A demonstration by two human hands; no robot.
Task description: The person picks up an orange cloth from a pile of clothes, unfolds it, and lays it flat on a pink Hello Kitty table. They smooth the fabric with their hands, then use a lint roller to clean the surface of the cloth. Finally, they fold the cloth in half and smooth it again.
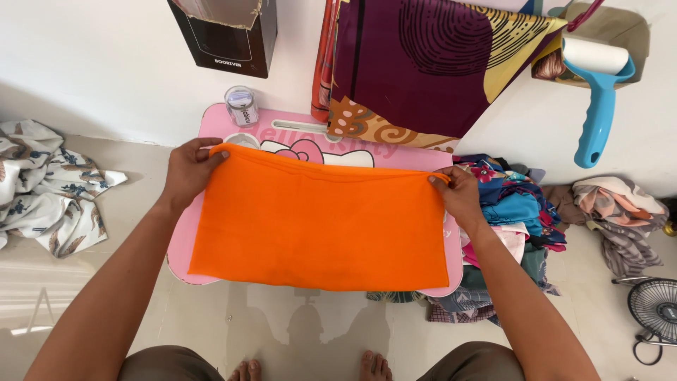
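A: On pink cartoon-print plastic tabletop (pixel 211 121) over pale tiled floor (pixel 317 324): flat orange rectangular cloth (pixel 321 226).
B: Grips?
A: Left hand (pixel 189 169), right hand (pixel 458 194) each pinch a top corner.
B: Around?
A: Clear lidded jar (pixel 242 106) behind, colourful fabric pile (pixel 515 212) right.

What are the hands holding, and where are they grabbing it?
Both hands hold the orange cloth by its far edge: the left hand pinches the far left corner, the right hand the far right corner. The rest lies flat on the pink lap table.
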